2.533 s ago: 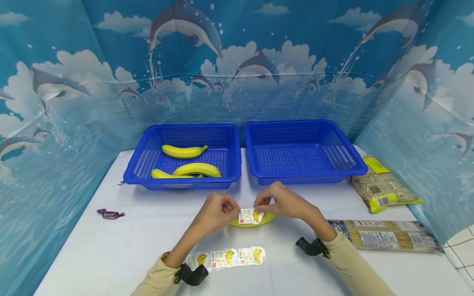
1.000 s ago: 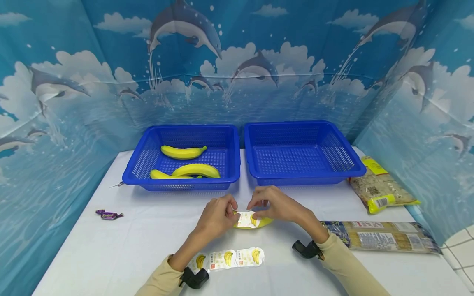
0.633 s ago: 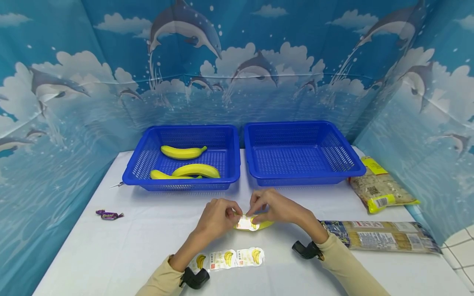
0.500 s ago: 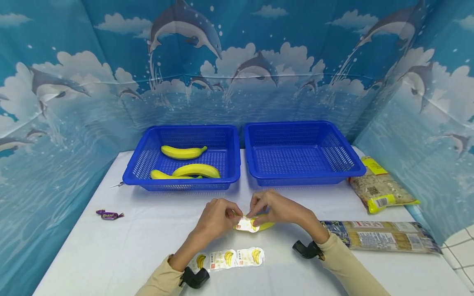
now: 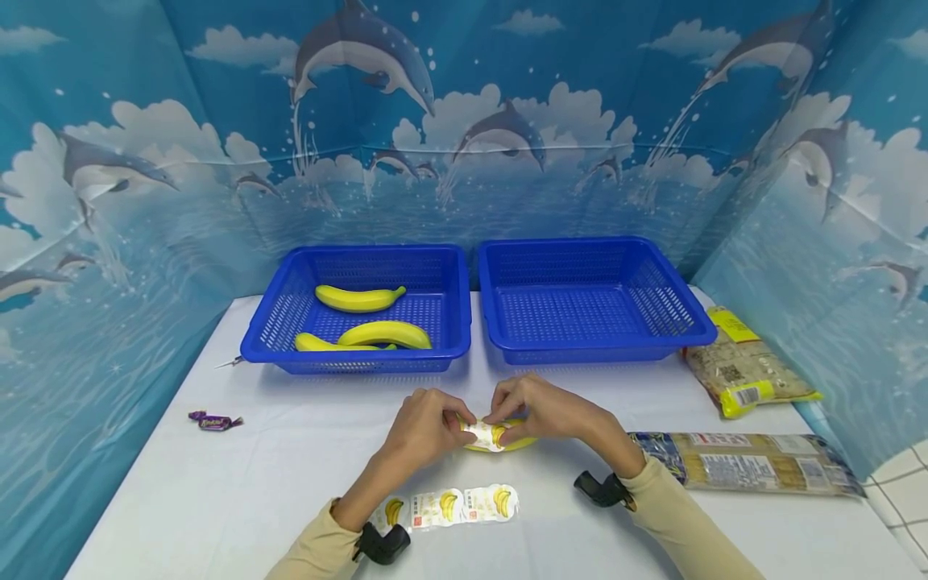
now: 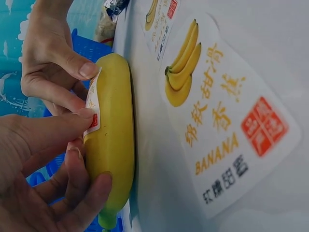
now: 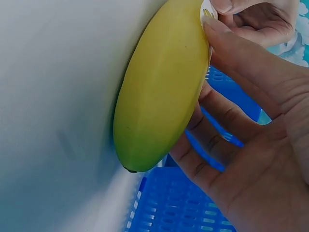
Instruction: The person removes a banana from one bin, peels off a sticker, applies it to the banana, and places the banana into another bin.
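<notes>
A yellow banana [image 5: 524, 441] lies on the table just in front of my hands. On its upper side sits a white banana sticker [image 5: 484, 436], its surface curving along the fruit. My left hand [image 5: 424, 423] holds the sticker's left end between thumb and forefinger, while its other fingertips [image 6: 102, 186] reach along the banana's side. At the sticker's right end my right hand [image 5: 551, 411] has its thumb on the label, as the right wrist view shows. Its remaining fingers [image 7: 224, 108] curve behind the banana. Both forefingers come together near the sticker's top edge.
A strip of banana stickers [image 5: 464, 506] lies in front. Behind stand two blue baskets, the left basket [image 5: 435, 353] with several bananas [image 5: 361, 299] and the right basket [image 5: 594, 353]. A purple-wrapped candy [image 5: 215, 421] lies left; a grain bag [image 5: 747, 362] and a noodle pack [image 5: 747, 461] lie right.
The sticker, earlier held flat and raised over the banana between both hands, now curves against its top. My hands have drawn closer together, forefingers meeting at the sticker's upper edge.
</notes>
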A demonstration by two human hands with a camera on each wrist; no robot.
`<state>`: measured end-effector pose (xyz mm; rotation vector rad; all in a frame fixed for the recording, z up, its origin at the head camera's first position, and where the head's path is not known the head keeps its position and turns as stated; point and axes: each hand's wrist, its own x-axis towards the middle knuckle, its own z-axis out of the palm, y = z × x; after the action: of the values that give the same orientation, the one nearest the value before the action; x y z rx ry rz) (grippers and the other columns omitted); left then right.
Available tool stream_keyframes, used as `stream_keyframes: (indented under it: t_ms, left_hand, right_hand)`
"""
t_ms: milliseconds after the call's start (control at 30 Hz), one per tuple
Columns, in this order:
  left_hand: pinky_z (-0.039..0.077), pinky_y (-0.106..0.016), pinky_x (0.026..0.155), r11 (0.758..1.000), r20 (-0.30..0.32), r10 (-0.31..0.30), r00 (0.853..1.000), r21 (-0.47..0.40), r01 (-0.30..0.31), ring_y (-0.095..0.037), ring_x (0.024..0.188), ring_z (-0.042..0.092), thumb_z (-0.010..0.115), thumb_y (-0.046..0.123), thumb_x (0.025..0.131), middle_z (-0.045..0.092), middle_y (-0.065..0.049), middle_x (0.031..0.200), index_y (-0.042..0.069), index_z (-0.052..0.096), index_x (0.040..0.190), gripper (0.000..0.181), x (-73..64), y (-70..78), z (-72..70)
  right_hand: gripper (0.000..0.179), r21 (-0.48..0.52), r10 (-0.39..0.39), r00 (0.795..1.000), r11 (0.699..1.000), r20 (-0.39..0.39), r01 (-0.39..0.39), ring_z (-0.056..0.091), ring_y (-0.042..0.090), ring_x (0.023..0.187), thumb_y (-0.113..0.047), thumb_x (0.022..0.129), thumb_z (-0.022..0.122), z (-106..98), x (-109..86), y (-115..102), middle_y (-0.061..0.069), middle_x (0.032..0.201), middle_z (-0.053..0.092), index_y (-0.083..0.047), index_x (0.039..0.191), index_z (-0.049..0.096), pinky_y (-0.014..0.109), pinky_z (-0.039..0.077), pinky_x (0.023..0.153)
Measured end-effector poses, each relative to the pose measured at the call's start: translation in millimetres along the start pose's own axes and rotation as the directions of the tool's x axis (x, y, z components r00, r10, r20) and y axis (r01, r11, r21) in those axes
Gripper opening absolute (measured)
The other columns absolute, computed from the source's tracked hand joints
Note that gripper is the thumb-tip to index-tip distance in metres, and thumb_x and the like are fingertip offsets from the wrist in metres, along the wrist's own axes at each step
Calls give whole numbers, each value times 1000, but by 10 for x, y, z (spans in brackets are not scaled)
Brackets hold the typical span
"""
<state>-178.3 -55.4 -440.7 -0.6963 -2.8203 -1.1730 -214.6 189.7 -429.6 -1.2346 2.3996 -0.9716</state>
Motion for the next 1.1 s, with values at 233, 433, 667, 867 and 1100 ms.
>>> stream_keyframes:
  t_ms: [233,433,667,867,1100]
  left_hand:
    - [44,-24,56,999,5,-23,1000,27,23,-4,61,51,98,9,76,61,11,62,14,85,86,17,-1,2,17]
    - [42,-23,54,998,-11,-50,999,32,50,-5,59,50,99,12,77,58,11,61,15,86,87,17,-4,9,46]
    - [42,-23,52,997,-22,-69,997,34,70,-4,57,50,99,17,77,56,12,59,16,85,87,17,0,27,72]
    - [42,-23,52,998,-21,-54,998,17,55,-3,56,50,98,16,79,56,11,59,14,84,88,17,4,14,73]
    - [40,-22,50,998,11,-57,998,-6,57,-5,56,50,97,12,80,58,8,61,12,84,90,17,7,-6,49]
  right_hand:
    - [31,-31,-8,1000,999,0,8,66,14,90,-4,85,91,18,15,-6,-1,102,77,-4,116,84,34,60,76]
    - [28,-55,-11,1000,998,-16,10,70,10,95,-4,85,91,44,25,3,0,103,80,-4,113,84,29,60,80]
    - [23,-47,-12,998,999,-62,9,74,13,94,-9,85,93,87,43,-12,-2,99,81,-5,107,86,30,63,84]
    - [19,-64,-9,995,998,-99,3,74,10,90,-14,85,94,126,71,-13,-5,95,81,-9,102,86,28,62,81]
    - [19,-71,4,997,997,-80,-10,74,10,92,-10,85,93,104,70,-33,-5,97,81,-9,103,86,32,63,83]
